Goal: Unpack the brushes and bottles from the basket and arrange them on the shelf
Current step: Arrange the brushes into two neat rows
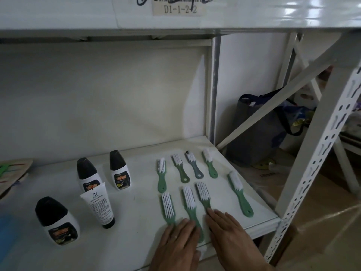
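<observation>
Several green brushes with white bristles lie in two rows on the white shelf (136,192), plus one grey brush (193,163) in the back row. My left hand (178,241) lies flat on the handle ends of the front-left brush (168,208) and the middle one (190,204). My right hand (228,229) rests flat, fingertips on the handle of the third front brush (203,194). A longer brush (239,192) lies apart at the right. Three black-capped bottles (56,220) (87,174) (118,169) and a white tube (98,206) stand to the left. No basket is visible.
An upper shelf beam with a label (179,6) hangs overhead. A perforated white upright (316,173) and a diagonal brace (273,106) stand at the right. A grey bag (257,133) sits on the floor beyond. A flat patterned object (11,175) lies at the shelf's far left.
</observation>
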Motion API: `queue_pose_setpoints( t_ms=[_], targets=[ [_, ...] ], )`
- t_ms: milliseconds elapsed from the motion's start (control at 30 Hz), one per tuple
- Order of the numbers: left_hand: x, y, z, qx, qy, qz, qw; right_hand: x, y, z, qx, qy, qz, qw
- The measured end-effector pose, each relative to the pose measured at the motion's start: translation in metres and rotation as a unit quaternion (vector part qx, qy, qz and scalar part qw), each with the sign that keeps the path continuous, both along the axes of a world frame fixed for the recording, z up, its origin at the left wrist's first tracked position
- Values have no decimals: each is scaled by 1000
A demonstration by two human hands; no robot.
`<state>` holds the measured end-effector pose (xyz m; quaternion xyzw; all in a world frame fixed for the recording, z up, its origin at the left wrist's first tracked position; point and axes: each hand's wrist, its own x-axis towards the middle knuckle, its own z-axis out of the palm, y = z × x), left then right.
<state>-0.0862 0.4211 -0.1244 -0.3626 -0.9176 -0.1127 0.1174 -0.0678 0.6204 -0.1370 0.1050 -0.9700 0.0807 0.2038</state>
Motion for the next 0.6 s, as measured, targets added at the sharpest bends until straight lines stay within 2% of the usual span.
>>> queue_pose_setpoints(
  t_ms=[233, 333, 400, 533, 600],
  targets=[
    [-1, 18, 0, -16, -47, -9, 999, 2, 15, 9, -8, -40, 11, 999],
    [-3, 20, 2, -15, -66, -17, 998, -2, 37, 20, -55, -36, -67, 996],
    [-3, 19, 3, -13, -71, -22, 997, -5, 52, 27, -46, -62, -115, 990],
    [-4, 17, 0, -21, -57, -23, 998, -1, 60, 22, -36, -92, -118, 988],
    [-4, 16, 0, -14, -43, -17, 999, 5, 56, 19, -49, -71, -123, 989]
  ],
)
